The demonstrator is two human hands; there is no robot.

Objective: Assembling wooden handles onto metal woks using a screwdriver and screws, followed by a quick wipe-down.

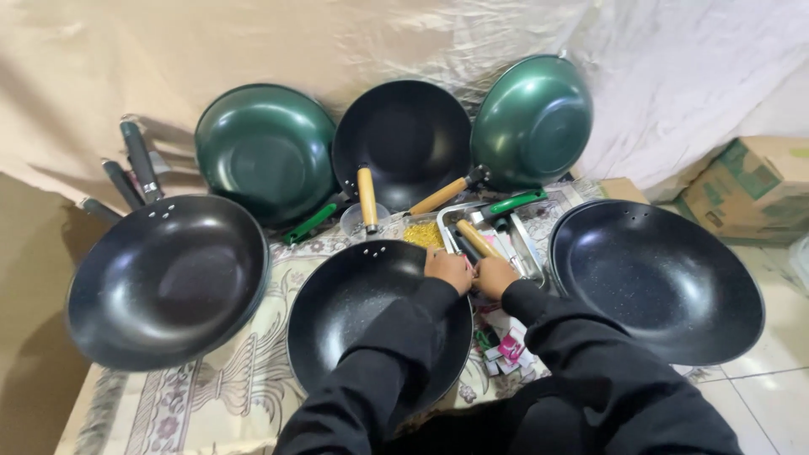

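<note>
- My left hand [448,270] and right hand [493,276] are both curled around the wooden handle [477,238] at the rim of the black wok [354,312] in front of me.
- Looks like I'm fitting it on; next it needs lining up straight.

To my left a large black wok [167,282] sits on the patterned cloth [223,383]; behind it a green wok [266,152], a black wok [403,139] and another green wok [533,122] lean on the beige backdrop [253,46]; cardboard boxes [750,185] stand at my far right
</note>
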